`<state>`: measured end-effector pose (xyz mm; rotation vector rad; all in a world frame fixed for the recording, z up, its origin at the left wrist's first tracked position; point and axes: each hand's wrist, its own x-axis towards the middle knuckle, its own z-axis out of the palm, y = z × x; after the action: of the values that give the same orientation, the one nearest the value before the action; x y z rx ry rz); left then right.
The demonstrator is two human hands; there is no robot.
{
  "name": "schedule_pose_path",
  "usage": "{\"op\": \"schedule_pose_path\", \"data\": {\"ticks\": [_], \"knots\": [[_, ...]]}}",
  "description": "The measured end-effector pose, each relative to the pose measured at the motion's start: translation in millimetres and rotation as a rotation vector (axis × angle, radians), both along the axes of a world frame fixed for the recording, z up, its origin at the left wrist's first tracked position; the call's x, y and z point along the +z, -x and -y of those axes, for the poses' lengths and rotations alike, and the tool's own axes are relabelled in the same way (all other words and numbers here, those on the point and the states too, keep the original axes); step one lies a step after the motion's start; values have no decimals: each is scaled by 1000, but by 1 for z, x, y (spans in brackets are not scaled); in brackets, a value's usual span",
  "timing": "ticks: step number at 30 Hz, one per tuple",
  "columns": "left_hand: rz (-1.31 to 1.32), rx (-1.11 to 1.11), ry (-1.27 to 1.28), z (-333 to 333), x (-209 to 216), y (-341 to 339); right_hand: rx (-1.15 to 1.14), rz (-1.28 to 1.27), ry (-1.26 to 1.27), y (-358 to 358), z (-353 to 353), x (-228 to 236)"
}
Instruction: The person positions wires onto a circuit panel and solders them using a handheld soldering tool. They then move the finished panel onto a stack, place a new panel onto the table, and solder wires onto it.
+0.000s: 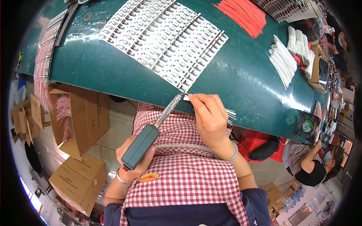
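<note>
My left hand (144, 161) is wrapped round the dark green body of a soldering iron (141, 146), which points up and away to the right. Its tip meets the near corner of a white sheet of small moulded parts in rows (181, 77); whether it touches a joint is too small to tell. Close beside that tip, my right hand (212, 118) is pinched on thin white wires (231, 114), whose ends stick out past the palm on the right. The fingers partly hide these wires.
The green table (241, 90) bears red wires (243, 17), loose white wires (283, 62), bundled white wires (300, 41) and rubber bands (88, 16). A small fan (307, 126) stands at the right edge. Cardboard boxes (92, 116) sit lower left. Another person (316, 162) works at the right.
</note>
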<state>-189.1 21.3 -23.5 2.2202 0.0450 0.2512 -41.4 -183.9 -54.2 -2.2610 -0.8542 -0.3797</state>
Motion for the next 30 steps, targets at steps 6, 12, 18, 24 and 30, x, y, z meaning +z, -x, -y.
{"op": "schedule_pose_path", "data": {"ticks": [6,12,18,24,30], "knots": [[-61,0,25,3,4,-4,3,-11,10,0,0,2],[-77,-23,29,2,3,-5,2,-9,18,0,0,1],[-40,45,-3,1,-1,5,-8,-9,24,0,-1,3],[-75,54,23,0,0,8,-26,-15,21,1,-2,3],[-129,76,124,2,-13,16,-68,-31,-101,-2,-3,4]]}}
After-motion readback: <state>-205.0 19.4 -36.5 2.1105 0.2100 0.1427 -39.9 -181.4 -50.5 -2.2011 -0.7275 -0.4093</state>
